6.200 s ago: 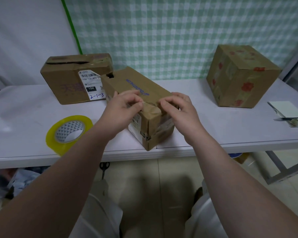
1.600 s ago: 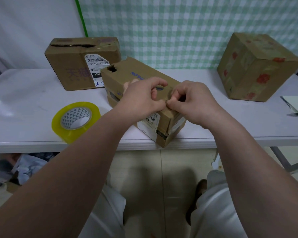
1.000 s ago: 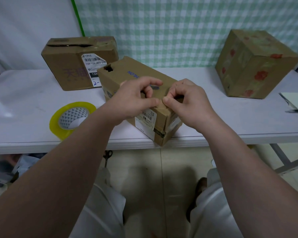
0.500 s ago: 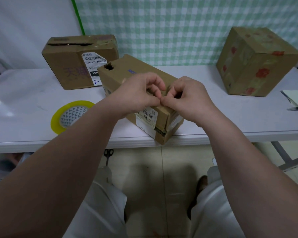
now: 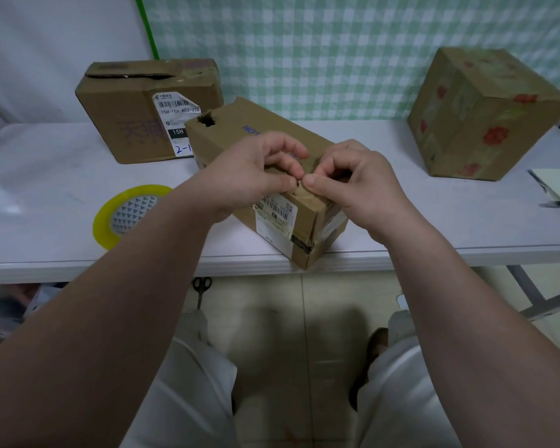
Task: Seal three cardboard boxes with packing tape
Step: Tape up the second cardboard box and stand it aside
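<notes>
The box [image 5: 240,119] sits angled at the worktop's [image 5: 46,176] near edge, roll [image 5: 123,215] to its left, while left hand [image 5: 249,176] and right hand [image 5: 353,181] each pinch crumpled tape [image 5: 299,191] on its top in a narrow grip.

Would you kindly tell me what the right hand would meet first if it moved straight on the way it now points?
Most likely the left hand: the right hand points up-left over the middle box, and their thumb tips nearly touch at its near top edge.
</notes>
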Available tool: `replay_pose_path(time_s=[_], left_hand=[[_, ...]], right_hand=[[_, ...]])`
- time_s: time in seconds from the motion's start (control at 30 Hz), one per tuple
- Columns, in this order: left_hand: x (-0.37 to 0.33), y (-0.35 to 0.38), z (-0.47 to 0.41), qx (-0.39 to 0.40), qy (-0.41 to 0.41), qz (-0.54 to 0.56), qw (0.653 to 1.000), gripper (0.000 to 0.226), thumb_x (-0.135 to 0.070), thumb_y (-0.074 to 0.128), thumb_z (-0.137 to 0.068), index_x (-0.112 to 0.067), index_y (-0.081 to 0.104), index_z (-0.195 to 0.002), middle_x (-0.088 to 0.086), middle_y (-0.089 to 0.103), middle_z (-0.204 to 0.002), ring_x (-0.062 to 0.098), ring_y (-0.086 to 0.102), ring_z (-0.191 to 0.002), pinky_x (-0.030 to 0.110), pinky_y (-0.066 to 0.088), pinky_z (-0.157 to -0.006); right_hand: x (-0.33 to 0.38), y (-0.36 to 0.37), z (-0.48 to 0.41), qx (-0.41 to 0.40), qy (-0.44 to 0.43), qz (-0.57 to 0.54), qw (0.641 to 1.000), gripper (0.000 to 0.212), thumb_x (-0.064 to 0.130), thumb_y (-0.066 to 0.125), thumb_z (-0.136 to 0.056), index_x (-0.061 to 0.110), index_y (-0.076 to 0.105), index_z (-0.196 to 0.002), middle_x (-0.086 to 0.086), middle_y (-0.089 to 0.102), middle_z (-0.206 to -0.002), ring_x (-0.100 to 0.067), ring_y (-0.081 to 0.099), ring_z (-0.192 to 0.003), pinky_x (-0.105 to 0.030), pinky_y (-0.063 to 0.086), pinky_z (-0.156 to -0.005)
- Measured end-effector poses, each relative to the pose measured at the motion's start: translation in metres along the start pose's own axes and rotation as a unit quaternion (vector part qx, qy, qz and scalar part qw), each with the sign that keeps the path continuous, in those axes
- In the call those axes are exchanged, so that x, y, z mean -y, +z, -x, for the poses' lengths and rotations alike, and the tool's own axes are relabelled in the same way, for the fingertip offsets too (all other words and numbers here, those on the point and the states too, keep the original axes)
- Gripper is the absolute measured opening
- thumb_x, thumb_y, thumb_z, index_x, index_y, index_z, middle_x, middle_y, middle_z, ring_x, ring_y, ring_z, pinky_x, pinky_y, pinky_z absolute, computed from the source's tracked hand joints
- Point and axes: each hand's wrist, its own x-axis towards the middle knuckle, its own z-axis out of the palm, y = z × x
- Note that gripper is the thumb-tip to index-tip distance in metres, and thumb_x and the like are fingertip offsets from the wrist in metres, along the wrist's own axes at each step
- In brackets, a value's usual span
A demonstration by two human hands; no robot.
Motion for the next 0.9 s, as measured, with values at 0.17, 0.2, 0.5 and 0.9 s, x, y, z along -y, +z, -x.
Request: replay_pose_path(time_s=[0.17,0.2,0.5,0.9], left_hand=[[-0.002,0.003,0.001,-0.008,0.002,-0.008,1.0,0.036,0.007,0.063,-0.084,-0.019,0.057,-0.108,-0.003,0.066,-0.086,0.005,0.062,-0.075,0.016,0.049,-0.07],[-0.003,0.004,0.001,-0.008,0.002,-0.01,1.0,0.037,0.007,0.064,-0.083,-0.019,0.057,-0.108,-0.004,0.066,-0.085,0.005,0.062,-0.075,0.017,0.049,-0.071],[-0.003,0.011,0.002,-0.047,0.009,-0.032,0.998,0.034,-0.002,0.071,-0.079,-0.027,0.061,-0.101,-0.011,0.063,-0.079,0.01,0.06,-0.079,0.029,0.049,-0.082],[0.01,0.041,-0.002,-0.22,0.049,-0.238,0.945,0.03,-0.02,0.056,-0.091,-0.026,0.059,-0.121,-0.013,0.053,-0.116,0.018,0.041,-0.122,0.052,0.002,-0.115]], right_hand=[[0.0,0.003,-0.001,-0.019,0.007,0.028,0.999,0.021,0.016,0.081,-0.074,0.018,0.062,-0.064,0.007,0.053,-0.087,-0.01,0.054,-0.081,-0.022,0.046,-0.074],[0.0,0.004,-0.002,-0.025,0.009,0.041,0.999,0.021,0.017,0.081,-0.074,0.018,0.062,-0.064,0.008,0.052,-0.086,-0.01,0.054,-0.081,-0.023,0.046,-0.074],[-0.008,-0.019,0.002,-0.003,-0.008,-0.025,1.0,0.01,0.023,0.068,-0.083,0.032,0.066,-0.081,0.008,0.057,-0.109,0.001,0.053,-0.098,-0.02,0.042,-0.088],[-0.022,0.002,0.015,-0.043,0.036,-0.035,0.998,0.02,0.018,0.068,-0.087,0.031,0.067,-0.102,-0.004,0.042,-0.135,-0.007,0.04,-0.13,-0.022,0.036,-0.107]])
